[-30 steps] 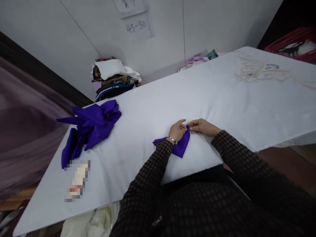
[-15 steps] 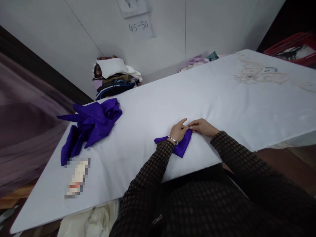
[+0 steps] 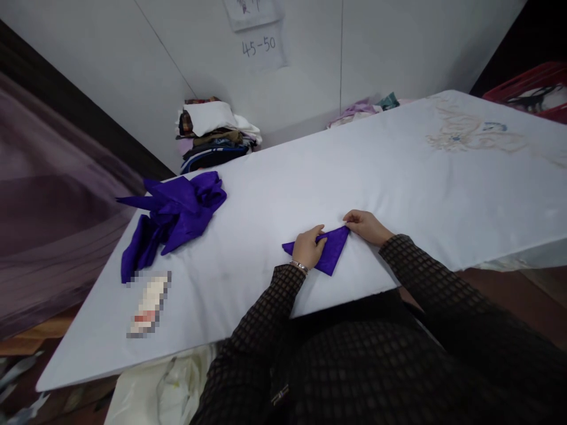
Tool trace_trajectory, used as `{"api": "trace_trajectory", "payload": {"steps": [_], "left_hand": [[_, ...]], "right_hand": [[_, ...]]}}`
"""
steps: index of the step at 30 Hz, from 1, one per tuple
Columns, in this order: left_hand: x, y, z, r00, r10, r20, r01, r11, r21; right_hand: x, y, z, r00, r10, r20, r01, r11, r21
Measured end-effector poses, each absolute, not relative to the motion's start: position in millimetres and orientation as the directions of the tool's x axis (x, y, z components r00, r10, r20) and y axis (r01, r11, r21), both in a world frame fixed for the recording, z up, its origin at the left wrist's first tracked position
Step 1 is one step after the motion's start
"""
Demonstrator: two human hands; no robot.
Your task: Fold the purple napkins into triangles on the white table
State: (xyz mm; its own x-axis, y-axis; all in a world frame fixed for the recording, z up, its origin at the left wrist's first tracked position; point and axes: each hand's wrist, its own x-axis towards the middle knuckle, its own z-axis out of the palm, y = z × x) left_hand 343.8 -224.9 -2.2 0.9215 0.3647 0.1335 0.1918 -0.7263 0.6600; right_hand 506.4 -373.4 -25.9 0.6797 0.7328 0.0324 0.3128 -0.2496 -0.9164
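A purple cloth [image 3: 335,249], folded to a triangle, lies on the white-covered table [image 3: 257,236] close to my body. My right hand [image 3: 367,226] pinches its upper right corner between thumb and fingertips. Across the cloth's left half rests my left hand [image 3: 309,247], a bracelet at its wrist, with curled fingers and thumb on the upper folded edge. That hand hides part of the cloth, and a thin tip shows to its left.
Crumpled purple cloth [image 3: 181,206] lies on the table's left, with a blurred-out pale object [image 3: 149,304] in front. Behind are a stack of folded clothes [image 3: 217,133] and more fabric [image 3: 358,110] by the wall. A red basket [image 3: 527,88] stands far right.
My left hand has slid left along the cloth's upper edge, away from the right corner, uncovering more of the triangle. My right hand keeps its pinch there. The view has shifted slightly.
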Motion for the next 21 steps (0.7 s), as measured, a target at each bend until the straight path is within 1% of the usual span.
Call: {"api": "trace_trajectory", "payload": {"steps": [4, 7, 11, 13, 17, 19, 21], "left_hand": [[336.8, -223.3, -0.9, 0.900, 0.407, 0.157, 0.251, -0.777, 0.577], [335.7, -221.6, 0.1, 0.895, 0.431, 0.118, 0.311, -0.791, 0.527], [335.9, -220.4, 2.0, 0.901, 0.427, 0.080, 0.347, -0.818, 0.459], [336.2, -220.9, 2.5, 0.897, 0.436, 0.070, 0.363, -0.819, 0.444], [334.5, -224.1, 2.0, 0.879, 0.470, 0.080, 0.397, -0.815, 0.423], [331.6, -225.7, 1.4, 0.875, 0.475, 0.093, 0.401, -0.818, 0.412], [327.3, -225.3, 0.8, 0.878, 0.469, 0.098, 0.396, -0.825, 0.403]], "right_hand": [[505.9, -374.3, -28.1, 0.671, 0.740, 0.043, 0.364, -0.278, -0.889], [504.7, -375.4, -27.4, 0.665, 0.745, 0.050, 0.406, -0.305, -0.861], [501.6, -376.4, -23.4, 0.649, 0.756, 0.078, 0.488, -0.336, -0.805], [498.9, -376.5, -20.4, 0.627, 0.772, 0.106, 0.569, -0.360, -0.740], [492.1, -376.9, -16.4, 0.562, 0.810, 0.166, 0.745, -0.409, -0.526], [489.9, -378.1, -17.0, 0.540, 0.824, 0.172, 0.788, -0.423, -0.447], [489.7, -379.5, -19.6, 0.522, 0.834, 0.177, 0.811, -0.421, -0.406]]}}
